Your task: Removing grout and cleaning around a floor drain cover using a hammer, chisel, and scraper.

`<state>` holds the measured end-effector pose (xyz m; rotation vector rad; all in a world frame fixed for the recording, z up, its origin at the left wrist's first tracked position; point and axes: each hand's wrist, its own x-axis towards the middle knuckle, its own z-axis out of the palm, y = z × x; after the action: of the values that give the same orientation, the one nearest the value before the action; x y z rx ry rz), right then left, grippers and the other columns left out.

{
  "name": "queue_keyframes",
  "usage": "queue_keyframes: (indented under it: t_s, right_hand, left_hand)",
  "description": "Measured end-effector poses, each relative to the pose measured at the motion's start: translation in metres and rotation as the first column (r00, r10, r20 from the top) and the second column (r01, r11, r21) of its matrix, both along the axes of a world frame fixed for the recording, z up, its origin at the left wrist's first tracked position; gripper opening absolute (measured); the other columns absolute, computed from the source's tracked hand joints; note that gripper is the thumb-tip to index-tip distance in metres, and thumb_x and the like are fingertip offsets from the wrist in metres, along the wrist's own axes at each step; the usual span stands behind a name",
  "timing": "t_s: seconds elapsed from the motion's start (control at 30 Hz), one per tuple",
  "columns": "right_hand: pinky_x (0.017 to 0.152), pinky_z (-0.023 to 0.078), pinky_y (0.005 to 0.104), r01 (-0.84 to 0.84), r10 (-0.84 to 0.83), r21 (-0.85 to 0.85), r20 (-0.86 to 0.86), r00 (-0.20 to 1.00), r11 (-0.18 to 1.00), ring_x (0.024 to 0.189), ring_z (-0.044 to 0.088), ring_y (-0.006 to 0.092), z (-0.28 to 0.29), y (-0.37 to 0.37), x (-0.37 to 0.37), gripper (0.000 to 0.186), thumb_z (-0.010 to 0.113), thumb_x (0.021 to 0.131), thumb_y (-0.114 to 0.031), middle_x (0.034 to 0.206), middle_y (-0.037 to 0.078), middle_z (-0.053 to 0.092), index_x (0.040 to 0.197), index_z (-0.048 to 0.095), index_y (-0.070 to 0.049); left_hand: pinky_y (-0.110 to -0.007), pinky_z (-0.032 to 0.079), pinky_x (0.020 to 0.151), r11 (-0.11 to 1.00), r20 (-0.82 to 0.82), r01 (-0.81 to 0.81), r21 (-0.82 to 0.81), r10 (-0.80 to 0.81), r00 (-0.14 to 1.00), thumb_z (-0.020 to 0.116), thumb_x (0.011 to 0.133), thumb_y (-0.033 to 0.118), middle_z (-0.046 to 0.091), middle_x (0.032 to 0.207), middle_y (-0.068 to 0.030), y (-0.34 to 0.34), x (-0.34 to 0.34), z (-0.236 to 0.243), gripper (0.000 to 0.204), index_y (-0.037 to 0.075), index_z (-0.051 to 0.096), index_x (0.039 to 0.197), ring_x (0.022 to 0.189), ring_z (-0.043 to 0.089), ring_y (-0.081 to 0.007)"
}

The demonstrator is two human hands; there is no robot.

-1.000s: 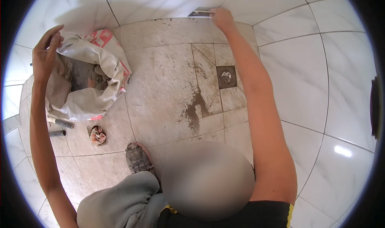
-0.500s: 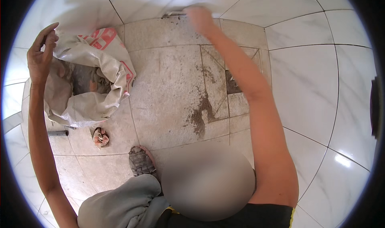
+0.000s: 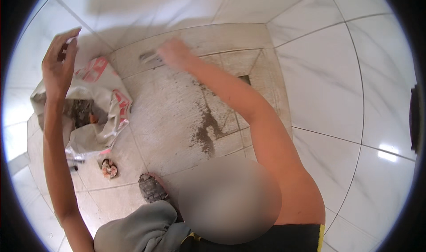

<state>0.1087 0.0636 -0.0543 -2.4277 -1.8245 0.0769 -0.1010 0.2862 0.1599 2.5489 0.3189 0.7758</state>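
My right hand (image 3: 176, 54), smeared by motion, is closed around a flat tool that looks like a scraper (image 3: 150, 58). The tool's edge is low over the beige floor tiles (image 3: 164, 97), close to the foot of the far wall. To the left, my left hand (image 3: 60, 66) is raised with its fingers curved and the thumb apart; nothing shows in its grasp. Partly behind that hand and forearm stands an open woven sack (image 3: 116, 85) with red print, holding grey debris (image 3: 80, 111).
A square drain opening (image 3: 245, 79) lies in the floor, with a dark wet-looking smear (image 3: 206, 132) nearer me. A crumpled wrapper (image 3: 108, 168) sits by my dark shoe (image 3: 151, 187). White marbled wall tiles (image 3: 319, 83) rise at the right and far side.
My right hand has swept the tool left and nearer, away from the wall's foot. My left hand has shifted slightly right. The whole view has tilted, so the sack appears lower and further left.
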Motion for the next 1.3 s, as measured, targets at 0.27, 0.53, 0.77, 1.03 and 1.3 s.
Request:
queue_keyframes:
  t_s: [0.27,0.53,0.77,1.03,1.3]
  right_hand:
    - [0.067,0.054,0.0494,0.556,-0.567,0.135,0.055,0.822,0.820,0.075,0.068,0.0381,0.028,-0.170,0.107,0.017,0.058,0.084,-0.015,0.084,0.021,0.070,0.086,0.070,-0.003]
    - [0.086,0.054,0.0519,0.853,-0.837,-0.014,0.186,0.515,0.521,0.103,0.068,0.0409,0.032,-0.281,0.224,0.026,0.058,0.090,-0.022,0.108,0.022,0.070,0.106,0.067,-0.004]
    - [0.079,0.056,0.0484,0.809,-0.795,0.008,0.195,0.575,0.587,0.096,0.070,0.0385,0.005,-0.249,0.204,0.023,0.057,0.089,-0.023,0.100,0.020,0.072,0.093,0.070,-0.005]
    - [0.068,0.055,0.0518,0.299,-0.326,0.277,0.055,0.944,0.913,0.078,0.068,0.0374,-0.013,-0.123,0.014,0.013,0.058,0.082,-0.012,0.081,0.017,0.068,0.086,0.068,-0.006]
    - [0.067,0.055,0.0504,0.145,-0.142,0.027,-0.092,0.986,0.989,0.078,0.069,0.0365,0.042,-0.065,-0.037,0.020,0.065,0.084,-0.027,0.077,0.016,0.068,0.081,0.070,-0.008]
  left_hand:
    - [-0.025,0.050,0.085,0.998,-0.177,-0.029,-0.063,0.018,0.984,0.055,0.104,0.011,0.069,0.118,-0.0080,0.105,-0.085,-0.024,0.034,0.007,0.060,0.137,0.106,0.063,-0.0117]
    - [-0.026,0.050,0.081,0.735,-0.247,-0.186,-0.653,0.026,0.969,0.057,0.103,0.016,0.069,0.117,-0.0084,0.169,-0.116,-0.030,0.035,0.009,0.061,0.137,0.096,0.062,-0.0116]
    - [-0.027,0.052,0.078,0.976,-0.272,-0.197,0.095,0.216,0.938,0.059,0.102,0.018,0.069,0.121,-0.0049,0.144,-0.114,-0.023,0.032,0.007,0.065,0.131,0.092,0.062,-0.0122]
    - [-0.027,0.052,0.081,0.991,-0.238,-0.094,0.093,0.114,0.964,0.058,0.103,0.022,0.069,0.117,-0.0041,0.081,-0.047,-0.021,0.033,0.014,0.064,0.135,0.103,0.063,-0.0117]
    - [-0.024,0.051,0.077,0.990,-0.135,-0.067,-0.121,0.050,0.990,0.059,0.103,0.025,0.070,0.106,-0.0033,0.041,-0.057,0.002,0.034,0.013,0.064,0.134,0.080,0.057,-0.0085]
